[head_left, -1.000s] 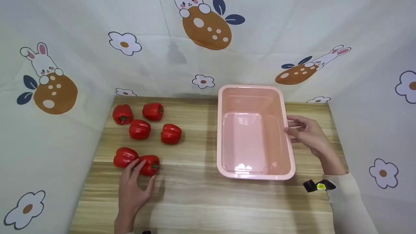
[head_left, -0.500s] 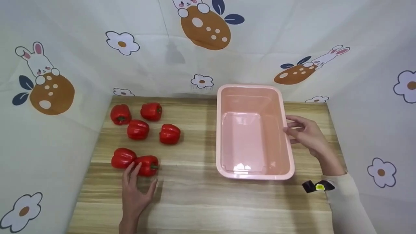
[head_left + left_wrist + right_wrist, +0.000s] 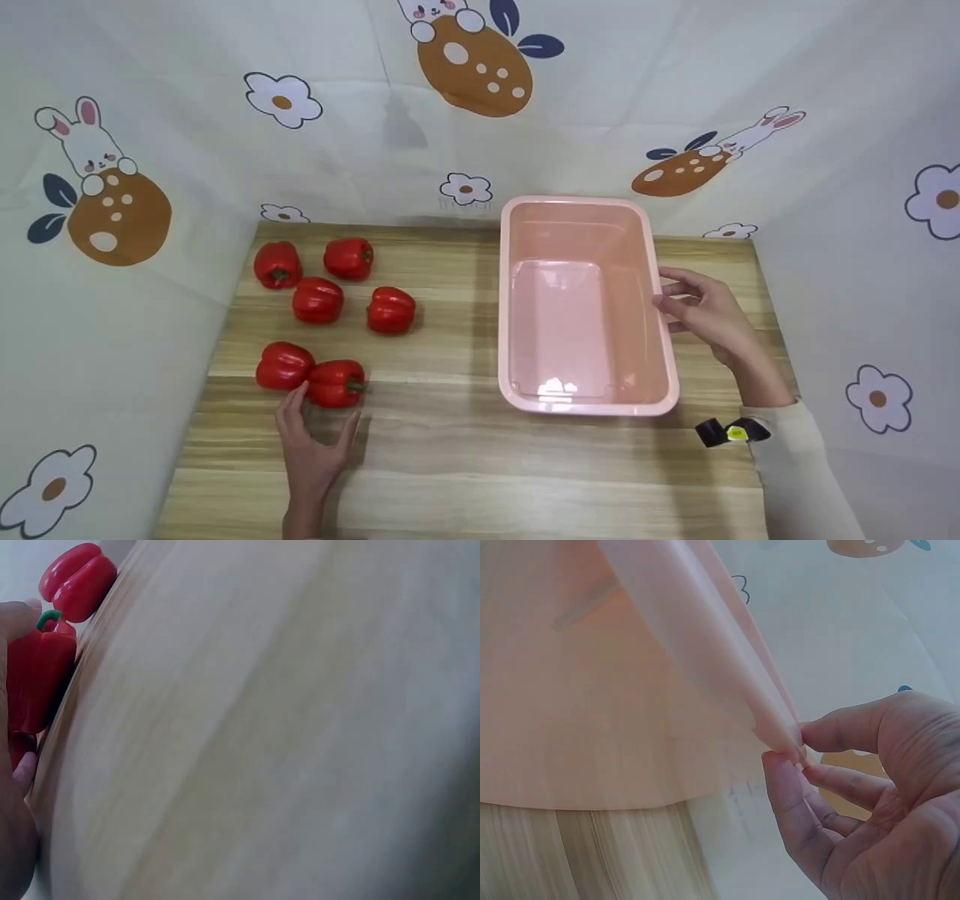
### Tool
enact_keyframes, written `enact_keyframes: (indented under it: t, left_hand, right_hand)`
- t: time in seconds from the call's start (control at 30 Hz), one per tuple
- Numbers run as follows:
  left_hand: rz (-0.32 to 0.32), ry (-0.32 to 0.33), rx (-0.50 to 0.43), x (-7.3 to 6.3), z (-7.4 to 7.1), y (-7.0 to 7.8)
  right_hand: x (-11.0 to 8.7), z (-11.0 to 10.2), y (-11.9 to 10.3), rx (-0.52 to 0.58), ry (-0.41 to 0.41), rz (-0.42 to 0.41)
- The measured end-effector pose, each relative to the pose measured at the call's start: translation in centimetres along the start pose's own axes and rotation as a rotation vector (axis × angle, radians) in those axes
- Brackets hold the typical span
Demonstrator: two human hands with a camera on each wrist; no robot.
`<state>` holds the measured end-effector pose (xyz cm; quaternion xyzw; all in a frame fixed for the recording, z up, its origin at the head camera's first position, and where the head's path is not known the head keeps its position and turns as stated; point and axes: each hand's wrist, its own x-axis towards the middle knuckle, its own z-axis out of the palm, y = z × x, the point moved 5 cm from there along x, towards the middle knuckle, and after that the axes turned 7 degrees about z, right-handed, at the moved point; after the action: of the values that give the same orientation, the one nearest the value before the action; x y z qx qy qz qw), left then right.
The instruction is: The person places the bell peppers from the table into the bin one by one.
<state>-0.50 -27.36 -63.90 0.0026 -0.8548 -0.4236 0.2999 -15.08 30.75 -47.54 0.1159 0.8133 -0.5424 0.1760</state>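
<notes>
Left hand (image 3: 311, 450) isn't gripping anything rn: thumb and fingers are spread apart, tips right at the near side of the stem pepper (image 3: 335, 384). Honestly can't tell if the index fingertip is touching it or just in front. What's changed in the last second is those fingers: they were over the spot where the stem pepper meets its neighbour (image 3: 285, 366), and now they've slid back toward the near edge, with a visible gap at the thumb. The two peppers look basically unmoved, still side by side at the near left, green stem pointing right. So my read is nothing is being carried yet, and picking that one up would need the hand to close on it first.

Right hand (image 3: 705, 311) is the busy one, pinching the right rim of the tub (image 3: 589, 410) between thumb and fingers, same as a second ago. Tub sits far right on the table (image 3: 420, 457), up by the cloth (image 3: 352, 176).

Further out there's a loose bunch of four more peppers (image 3: 318, 300) at the far left, well apart from the tub, so all six are on the wood
</notes>
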Motion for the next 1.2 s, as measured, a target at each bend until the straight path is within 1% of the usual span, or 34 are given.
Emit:
enact_keyframes:
  t: [0.17,0.4,0.6,0.67,0.8,0.93,1.07,1.2]
  left_hand:
    - [-0.015,-0.013,-0.006,0.2,0.4,-0.2]
    - [-0.039,-0.037,-0.019,1.3,1.3,-0.5]
    - [-0.102,-0.097,-0.033,2.4,2.3,-1.1]
    - [-0.105,-0.108,-0.027,2.7,2.6,-1.2]
    - [-0.103,-0.107,-0.028,3.3,2.8,-1.2]
    - [-0.108,-0.115,-0.050,3.7,3.1,-1.2]
    - [-0.118,-0.130,-0.051,4.0,3.5,-1.2]
    - [-0.114,-0.134,-0.043,4.1,3.8,-1.2]
  right_hand:
    - [0.0,0.0,0.0,0.004,0.005,-0.001]
    - [0.1,0.1,0.3,0.013,0.001,-0.003]
    - [0.1,-0.1,0.3,0.021,0.001,-0.010]
    - [0.1,-0.1,0.3,0.033,0.001,-0.002]
    - [0.1,0.1,0.3,0.058,-0.008,0.012]
    - [0.2,0.1,0.4,0.071,-0.009,0.014]
    - [0.1,0.1,0.5,0.084,-0.013,0.016]
    - [0.2,0.0,0.5,0.095,-0.016,0.015]
